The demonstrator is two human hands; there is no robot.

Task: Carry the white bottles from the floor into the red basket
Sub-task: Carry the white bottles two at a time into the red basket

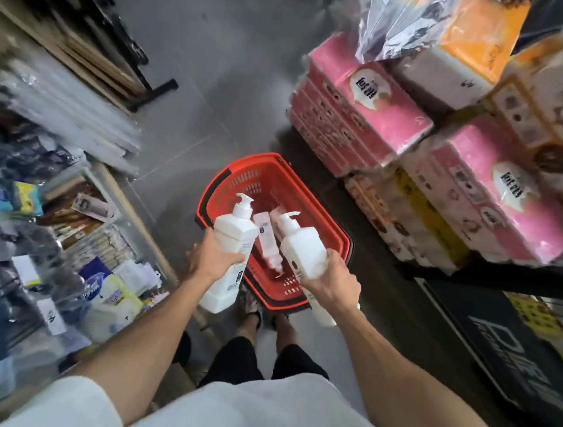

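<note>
Holding one white bottle in L hand, fingers wrapped round it, a second bottle gripped in R hand, both over the red basket. Drop-off step, I reckon; next I lower both in beside the pink bottle, gently.

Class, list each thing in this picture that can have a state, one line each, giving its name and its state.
left hand, grips the left white bottle
right hand, grips the right white bottle
left white bottle, held off the floor, not yet in the basket
right white bottle, held off the floor, not yet in the basket
red basket, standing on the floor, partly filled
pink bottles, lying inside the red basket
</note>
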